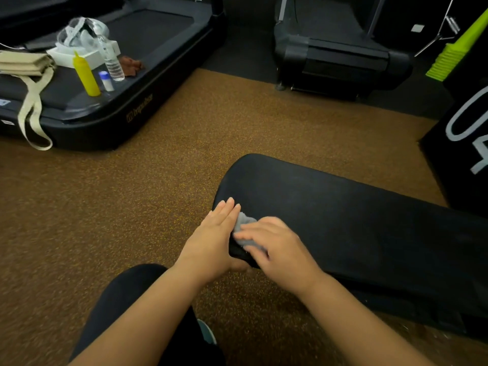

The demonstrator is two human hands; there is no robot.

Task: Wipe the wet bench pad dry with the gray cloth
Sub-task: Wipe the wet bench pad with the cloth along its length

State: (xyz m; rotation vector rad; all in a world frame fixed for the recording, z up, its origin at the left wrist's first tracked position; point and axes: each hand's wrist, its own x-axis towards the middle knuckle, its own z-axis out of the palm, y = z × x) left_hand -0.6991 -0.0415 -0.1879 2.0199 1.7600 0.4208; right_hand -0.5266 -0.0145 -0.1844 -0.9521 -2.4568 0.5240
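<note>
The black bench pad (356,220) runs from the near middle of the scene off to the right, above a brown speckled floor (132,207). At its left end both hands work close together. The left hand (215,241) lies flat with straight fingers pressed together along the pad's rounded left edge, its fingertips pointing far. The right hand (274,247) rests palm down on the gray cloth (244,228), its fingers spread and straight over it, pressing the cloth onto the pad surface; the hand is blurred, so finer detail of the fingers cannot be told. The cloth shows as a small bunched patch between the two hands, touching the left hand's fingers.

On the far left, a black treadmill deck (148,35) carries a yellow squeeze bottle (85,75), a clear water bottle (111,56), a small white container (106,81), a brown rag (130,66) and a beige tote bag (26,64) whose strap hangs over the edge. A second treadmill (343,48) stands far right, and a lime-green handle (454,51) leans at the right edge.
</note>
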